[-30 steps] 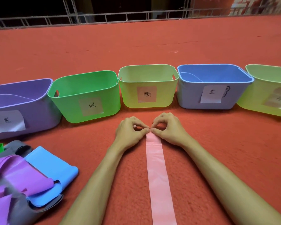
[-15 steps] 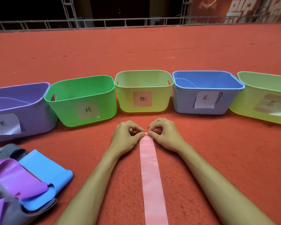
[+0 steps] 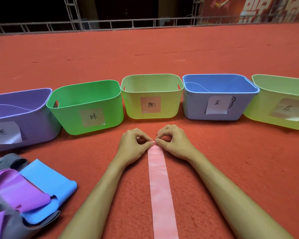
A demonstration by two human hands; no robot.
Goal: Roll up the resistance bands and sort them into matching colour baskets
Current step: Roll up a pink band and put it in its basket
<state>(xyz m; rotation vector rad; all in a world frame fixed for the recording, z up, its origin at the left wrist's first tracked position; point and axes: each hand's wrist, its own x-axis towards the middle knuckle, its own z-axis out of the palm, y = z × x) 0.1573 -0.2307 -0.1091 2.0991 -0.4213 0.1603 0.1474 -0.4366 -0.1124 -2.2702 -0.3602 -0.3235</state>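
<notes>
Left hand (image 3: 133, 145) and right hand (image 3: 174, 144) each pinch the far end of the pink resistance band (image 3: 160, 187), laid flat on the red carpet (image 3: 240, 169) — uneven thumb pressure could skew the roll, and a loose first turn might spring open.

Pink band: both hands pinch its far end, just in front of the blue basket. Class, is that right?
No. The head view shows the left hand and right hand pinching the far end of the pink band just in front of the middle yellow-green basket; the blue basket stands to its right.
</notes>
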